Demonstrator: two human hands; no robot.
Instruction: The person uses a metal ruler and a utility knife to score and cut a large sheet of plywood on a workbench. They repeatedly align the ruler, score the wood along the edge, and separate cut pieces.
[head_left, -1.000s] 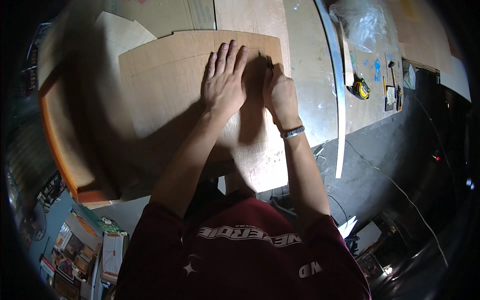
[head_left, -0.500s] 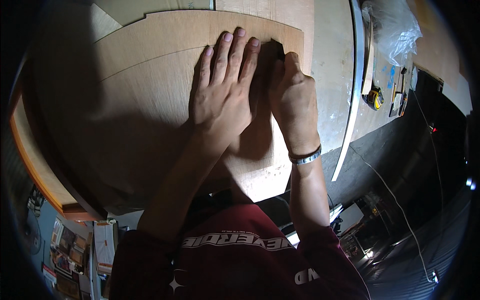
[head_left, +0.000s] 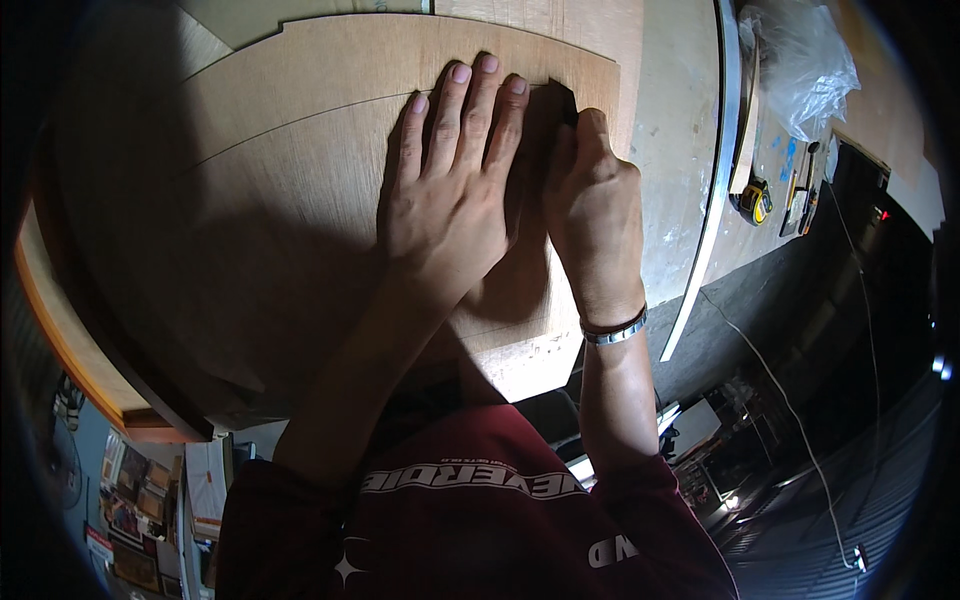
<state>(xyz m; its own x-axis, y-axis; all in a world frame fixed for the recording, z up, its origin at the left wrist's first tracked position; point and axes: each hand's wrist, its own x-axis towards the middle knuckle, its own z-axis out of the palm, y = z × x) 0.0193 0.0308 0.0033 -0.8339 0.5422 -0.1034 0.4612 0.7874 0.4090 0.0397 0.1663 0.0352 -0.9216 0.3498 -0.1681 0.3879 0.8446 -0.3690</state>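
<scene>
My left hand (head_left: 452, 195) lies flat on a thin wooden sheet (head_left: 300, 190), its fingers stretched toward the far edge. The sheet looks like plywood and carries a curved line that runs from the left to under my fingertips. Beside it, at the sheet's right part, my right hand (head_left: 598, 215) is closed in a fist with the thumb on top. A dark angular shape shows just beyond that thumb; whether it is a tool or a shadow I cannot tell. What the fist holds is hidden.
A long metal strip (head_left: 712, 190) lies right of the sheet. Beyond it are a yellow and black tape measure (head_left: 755, 203), a clear plastic bag (head_left: 805, 70) and a narrow wooden strip (head_left: 745, 130). An orange-edged curved panel (head_left: 75, 345) stands at the left.
The view has shifted slightly. Both hands keep nearly the same places on the sheet, the left flat and the right closed.
</scene>
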